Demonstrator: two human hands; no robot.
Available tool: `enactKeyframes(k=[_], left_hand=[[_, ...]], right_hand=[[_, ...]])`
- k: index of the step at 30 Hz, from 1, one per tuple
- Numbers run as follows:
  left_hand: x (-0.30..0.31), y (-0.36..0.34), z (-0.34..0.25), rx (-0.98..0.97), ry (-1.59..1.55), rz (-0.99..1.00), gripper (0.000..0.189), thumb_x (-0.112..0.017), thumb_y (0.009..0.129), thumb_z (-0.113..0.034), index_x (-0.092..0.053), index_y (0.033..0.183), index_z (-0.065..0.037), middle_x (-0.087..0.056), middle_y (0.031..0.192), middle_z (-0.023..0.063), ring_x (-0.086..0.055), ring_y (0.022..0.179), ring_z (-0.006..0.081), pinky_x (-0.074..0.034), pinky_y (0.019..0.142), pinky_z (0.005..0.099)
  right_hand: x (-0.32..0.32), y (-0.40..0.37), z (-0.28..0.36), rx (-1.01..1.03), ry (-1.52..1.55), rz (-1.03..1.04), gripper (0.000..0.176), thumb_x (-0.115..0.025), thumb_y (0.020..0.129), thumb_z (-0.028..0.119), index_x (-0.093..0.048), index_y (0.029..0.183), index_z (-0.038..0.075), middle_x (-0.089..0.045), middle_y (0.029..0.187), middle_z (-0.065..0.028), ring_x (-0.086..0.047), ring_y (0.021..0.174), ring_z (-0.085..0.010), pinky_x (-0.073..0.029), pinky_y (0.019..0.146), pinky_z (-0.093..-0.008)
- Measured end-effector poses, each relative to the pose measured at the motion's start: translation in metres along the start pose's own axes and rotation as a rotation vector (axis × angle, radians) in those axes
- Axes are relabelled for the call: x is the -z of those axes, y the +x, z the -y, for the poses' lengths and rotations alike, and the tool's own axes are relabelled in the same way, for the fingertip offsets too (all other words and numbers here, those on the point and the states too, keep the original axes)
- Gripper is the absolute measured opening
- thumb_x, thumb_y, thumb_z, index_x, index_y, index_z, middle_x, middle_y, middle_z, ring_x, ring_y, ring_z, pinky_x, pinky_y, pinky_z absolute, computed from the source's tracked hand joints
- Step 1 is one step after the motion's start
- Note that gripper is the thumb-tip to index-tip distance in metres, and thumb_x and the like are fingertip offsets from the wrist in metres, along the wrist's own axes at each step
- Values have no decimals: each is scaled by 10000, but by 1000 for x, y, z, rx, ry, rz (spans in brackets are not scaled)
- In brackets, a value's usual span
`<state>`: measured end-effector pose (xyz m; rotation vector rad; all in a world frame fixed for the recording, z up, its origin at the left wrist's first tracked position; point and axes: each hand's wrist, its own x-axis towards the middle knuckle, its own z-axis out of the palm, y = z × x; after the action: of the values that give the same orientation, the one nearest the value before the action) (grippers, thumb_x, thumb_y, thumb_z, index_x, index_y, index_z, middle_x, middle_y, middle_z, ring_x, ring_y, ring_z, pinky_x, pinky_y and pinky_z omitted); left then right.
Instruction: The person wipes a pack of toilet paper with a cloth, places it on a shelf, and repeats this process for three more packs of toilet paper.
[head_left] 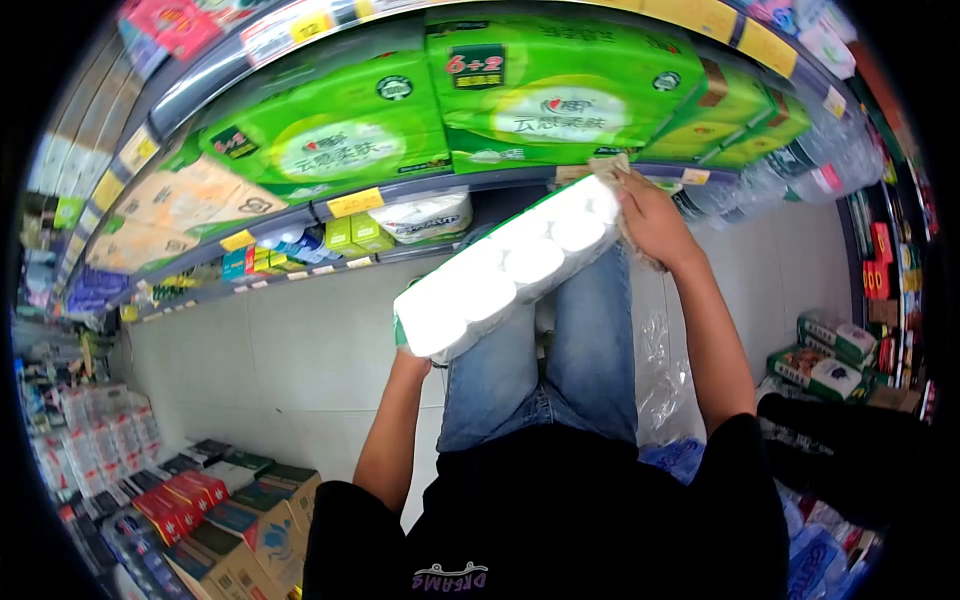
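Note:
A long pack of white toilet rolls (pixel 505 268) in clear wrap with green edges lies tilted across my lap, its right end higher in view. My left hand (pixel 412 362) grips its lower left end; most of those fingers are hidden behind the pack. At the upper right end, my right hand (pixel 652 218) is closed on a thin brown cloth (pixel 608 166), pressed against the wrap. Some of the cloth hangs below that hand. Just beyond the pack, large green tissue packs (pixel 560 100) stand on a shelf.
The shelf edge (pixel 480 182) with price tags runs close ahead. Beneath it, a lower shelf holds a white roll pack (pixel 425 217) and small boxes. Cartons (pixel 240 520) are stacked at lower left. Clear plastic wrap (pixel 662 375) lies on the floor by my right leg. Bottles (pixel 825 160) stand at right.

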<state>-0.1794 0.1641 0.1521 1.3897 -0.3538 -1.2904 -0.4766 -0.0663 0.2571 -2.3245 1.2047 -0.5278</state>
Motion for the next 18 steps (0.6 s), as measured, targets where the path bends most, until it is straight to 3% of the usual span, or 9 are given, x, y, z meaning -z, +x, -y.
enactKeyframes(k=[3, 4, 9, 12, 14, 18], left_hand=[[3, 0, 2, -22, -79, 38, 454, -638, 970, -197, -543, 1377, -19, -643, 1300, 107, -645, 1109, 204, -541, 918, 339], [6, 2, 5, -104, 29, 62, 447, -647, 961, -189, -557, 1362, -16, -652, 1284, 112, -649, 1101, 205, -544, 914, 339], [13, 7, 8, -303, 284, 111, 405, -704, 898, -147, -633, 1269, -2, -688, 1212, 148, -666, 1079, 204, -551, 903, 341], [25, 12, 37, -286, -143, 36, 335, -709, 877, -145, -690, 1178, 1, -729, 1116, 126, -697, 1001, 196, -567, 861, 352], [33, 12, 50, -281, -198, 29, 311, -704, 878, -151, -696, 1150, 0, -732, 1085, 128, -701, 970, 204, -568, 840, 353], [39, 5, 45, -317, 108, 86, 268, -693, 882, -165, -706, 1094, -2, -737, 1023, 134, -709, 907, 221, -570, 796, 357]], right_hand=[[-17, -1, 3, -53, -96, -53, 421, -468, 975, 110, -562, 1359, -35, -553, 1383, -284, -469, 1349, -441, -364, 1147, -440], [-23, -5, 11, -71, -140, -66, 428, -478, 970, 110, -559, 1363, -36, -555, 1378, -287, -469, 1349, -444, -362, 1149, -443], [-67, -34, 105, 283, -150, 63, 490, -510, 887, 52, -562, 1369, -19, -543, 1412, -250, -448, 1386, -413, -329, 1170, -505], [-105, -60, 178, 480, 5, 172, 422, -510, 907, 62, -610, 1314, 6, -539, 1420, -231, -439, 1402, -381, -319, 1179, -510], [-126, -77, 212, 645, 77, 214, 422, -528, 884, 62, -619, 1294, 11, -547, 1407, -211, -443, 1394, -370, -332, 1171, -495], [-125, -87, 223, 834, 97, 318, 361, -566, 897, 80, -634, 1242, 0, -561, 1389, -190, -490, 1347, -345, -366, 1147, -462]])
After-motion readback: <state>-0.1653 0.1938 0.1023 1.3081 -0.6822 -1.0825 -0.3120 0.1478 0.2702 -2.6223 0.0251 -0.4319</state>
